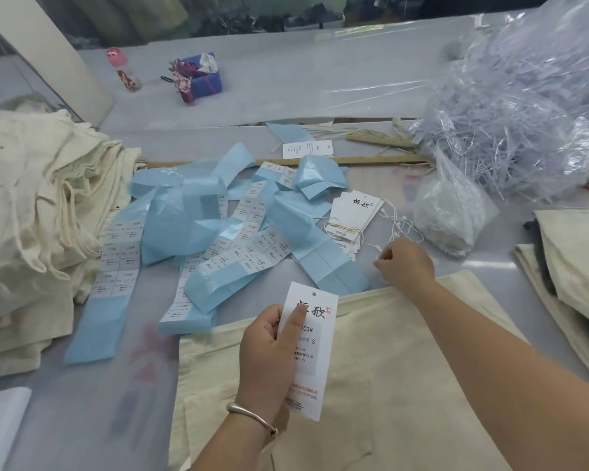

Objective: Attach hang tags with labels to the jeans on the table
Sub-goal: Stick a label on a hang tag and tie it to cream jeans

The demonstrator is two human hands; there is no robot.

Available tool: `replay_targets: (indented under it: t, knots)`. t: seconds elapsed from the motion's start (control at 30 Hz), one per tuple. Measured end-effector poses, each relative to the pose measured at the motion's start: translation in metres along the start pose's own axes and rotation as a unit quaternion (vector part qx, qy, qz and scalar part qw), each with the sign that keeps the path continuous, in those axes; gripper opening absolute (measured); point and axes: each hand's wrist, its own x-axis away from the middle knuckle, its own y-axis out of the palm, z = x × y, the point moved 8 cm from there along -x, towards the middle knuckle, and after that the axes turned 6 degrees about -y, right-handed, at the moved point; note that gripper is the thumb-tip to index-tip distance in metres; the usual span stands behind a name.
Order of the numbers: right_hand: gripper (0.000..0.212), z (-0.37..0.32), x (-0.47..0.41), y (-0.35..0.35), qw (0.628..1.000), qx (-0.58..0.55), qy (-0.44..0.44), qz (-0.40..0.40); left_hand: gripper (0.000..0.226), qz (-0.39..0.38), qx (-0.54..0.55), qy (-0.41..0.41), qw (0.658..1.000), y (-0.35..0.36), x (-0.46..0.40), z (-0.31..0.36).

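A cream pair of jeans [388, 368] lies flat before me on the grey table. My left hand [269, 348] holds a white hang tag [315, 355] upright above the jeans, thumb pressed on its printed face. My right hand [405, 263] is at the jeans' far edge and pinches a thin white string [385, 248] from a loose bunch of strings [402, 226]. A small stack of white hang tags [351, 212] lies just beyond. Blue backing strips with white size labels [218, 239] are strewn across the middle of the table.
A tall heap of cream jeans [31, 215] fills the left side. More folded jeans [572, 266] lie at the right. A clear bag of white fasteners [446, 212] and a big bag of plastic strips [524, 107] sit at the back right, beside wooden rulers [371, 160].
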Motion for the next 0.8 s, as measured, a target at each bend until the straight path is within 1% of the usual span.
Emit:
replay_targets:
  t: [0.07, 0.1, 0.17, 0.2, 0.23, 0.3, 0.37, 0.43, 0.47, 0.53, 0.63, 0.7, 0.8]
  knots:
    - [0.016, -0.005, 0.003, -0.022, 0.995, -0.075, -0.013, 0.063, 0.04, 0.004, 0.013, -0.006, 1.0, -0.01, 0.003, 0.004]
    - [0.013, -0.008, 0.006, -0.036, 0.986, -0.126, -0.019, 0.103, 0.038, 0.0, 0.024, -0.014, 1.0, -0.013, 0.003, 0.006]
    - [0.012, -0.019, 0.014, -0.061, 0.956, -0.245, -0.032, 0.159, 0.033, -0.013, 0.04, -0.033, 0.999, -0.018, 0.003, 0.011]
    - [0.015, -0.026, 0.02, -0.07, 0.934, -0.312, -0.031, 0.169, 0.03, -0.021, 0.043, -0.038, 0.998, -0.02, 0.003, 0.013]
    - [0.018, -0.033, 0.027, -0.076, 0.91, -0.377, -0.025, 0.17, 0.027, -0.028, 0.048, -0.041, 0.998, -0.022, 0.003, 0.016]
    - [0.02, -0.045, 0.04, -0.082, 0.867, -0.476, -0.002, 0.147, 0.025, -0.046, 0.072, -0.05, 0.995, -0.026, 0.005, 0.02]
    - [0.019, -0.059, 0.055, -0.083, 0.83, -0.549, 0.024, 0.101, 0.03, -0.067, 0.101, -0.069, 0.99, -0.032, 0.009, 0.02]
    - [0.018, -0.076, 0.074, -0.078, 0.793, -0.607, 0.048, 0.037, 0.03, -0.1, 0.143, -0.099, 0.98, -0.039, 0.015, 0.016]
    - [0.018, -0.085, 0.085, -0.075, 0.785, -0.617, 0.053, 0.009, 0.028, -0.126, 0.171, -0.111, 0.971, -0.042, 0.019, 0.015]
    - [0.015, -0.104, 0.11, -0.07, 0.793, -0.607, 0.048, -0.033, 0.027, -0.184, 0.212, -0.112, 0.953, -0.048, 0.03, 0.016]
    - [0.007, -0.135, 0.151, -0.062, 0.793, -0.604, 0.029, -0.076, 0.02, -0.236, 0.23, -0.095, 0.939, -0.062, 0.044, 0.018]
    - [0.004, -0.154, 0.175, -0.057, 0.793, -0.603, 0.015, -0.089, 0.018, -0.25, 0.257, -0.095, 0.929, -0.074, 0.05, 0.018]
    - [0.008, -0.177, 0.205, -0.053, 0.808, -0.582, -0.006, -0.084, 0.017, -0.238, 0.297, -0.096, 0.92, -0.097, 0.055, 0.019]
